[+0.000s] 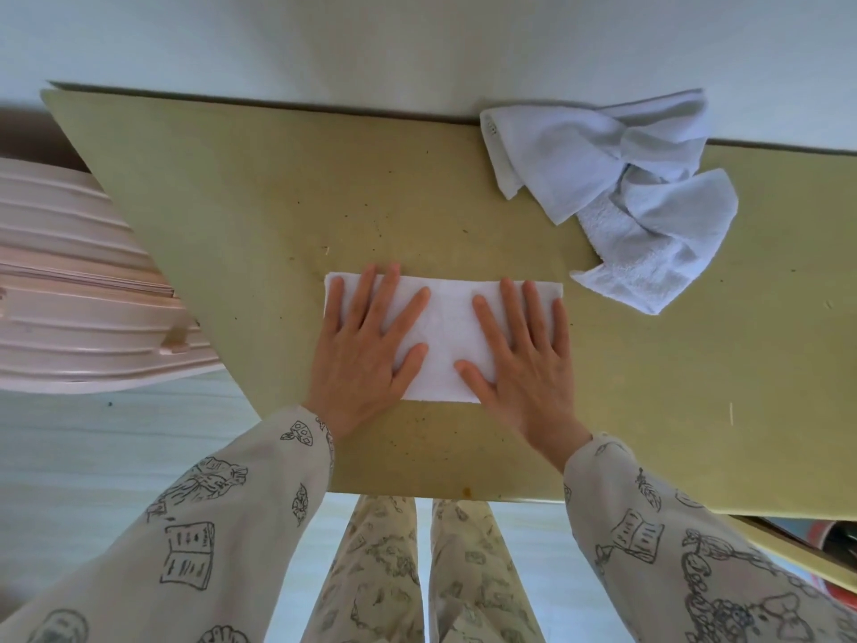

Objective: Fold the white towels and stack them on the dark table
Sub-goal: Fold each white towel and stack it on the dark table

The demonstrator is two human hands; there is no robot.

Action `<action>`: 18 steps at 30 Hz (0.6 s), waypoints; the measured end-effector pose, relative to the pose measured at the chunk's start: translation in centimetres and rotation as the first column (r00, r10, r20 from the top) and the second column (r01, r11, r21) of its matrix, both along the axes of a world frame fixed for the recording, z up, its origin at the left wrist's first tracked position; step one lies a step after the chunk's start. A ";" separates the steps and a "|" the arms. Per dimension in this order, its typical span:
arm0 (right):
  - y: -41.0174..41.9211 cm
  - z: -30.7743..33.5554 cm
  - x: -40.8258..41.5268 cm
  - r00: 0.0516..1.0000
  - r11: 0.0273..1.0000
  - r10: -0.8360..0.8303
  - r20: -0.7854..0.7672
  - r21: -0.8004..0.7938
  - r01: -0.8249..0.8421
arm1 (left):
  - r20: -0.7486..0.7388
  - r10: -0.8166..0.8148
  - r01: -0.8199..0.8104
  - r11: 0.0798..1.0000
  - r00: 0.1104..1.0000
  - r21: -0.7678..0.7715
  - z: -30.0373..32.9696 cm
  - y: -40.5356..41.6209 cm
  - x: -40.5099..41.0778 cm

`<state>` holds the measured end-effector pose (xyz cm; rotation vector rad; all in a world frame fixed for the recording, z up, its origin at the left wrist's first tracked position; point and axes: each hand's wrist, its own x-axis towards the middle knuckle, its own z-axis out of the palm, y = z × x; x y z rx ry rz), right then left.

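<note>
A: What was the folded towel (444, 338) like to handle, do you think?

B: Soft and light, I'd judge. It was terry cloth, limp, nothing stiff in it, so it would sag if lifted by one corner. It would not slip or break, but a fold could spring open if let go carelessly.

A: Where would you have taken hold?

B: At the two short ends, pinching all the layers together, or with a flat palm slid under the middle. That should keep the rectangle whole.

A: And where did it lie?

B: Near the middle of the desk (232, 201), towards the near edge, as a flat oblong with its long side running left to right.

A: The hands?

B: Both lay palm down on it. The left hand (366, 350) covered the left end and the right hand (521, 359) the right end, with bare cloth showing between the thumbs. The fingers (510, 301) of both were spread wide and flat, pressing, gripping nothing.

A: Any others left?

B: A crumpled towel (621, 192) sat at the far right of the desk, well apart from the hands, unfolded. I saw no stack yet.
</note>
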<state>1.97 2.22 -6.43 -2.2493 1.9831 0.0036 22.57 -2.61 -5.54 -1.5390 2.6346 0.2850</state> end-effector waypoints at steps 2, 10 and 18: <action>0.1 0.0 0.0 1.000 1.000 -0.001 -0.002 0.008 0.001 | 0.015 0.002 -0.002 1.000 1.000 -0.007 -0.1 0.1 -0.1; -0.1 0.9 -0.2 0.998 0.996 -0.020 0.057 0.082 0.016 | -0.131 0.140 -0.137 0.990 0.981 0.035 1.1 0.3 0.5; -1.5 2.0 4.9 0.995 0.997 0.039 0.090 0.068 -0.045 | 0.005 0.858 -0.814 0.486 0.514 0.319 4.1 -0.1 2.5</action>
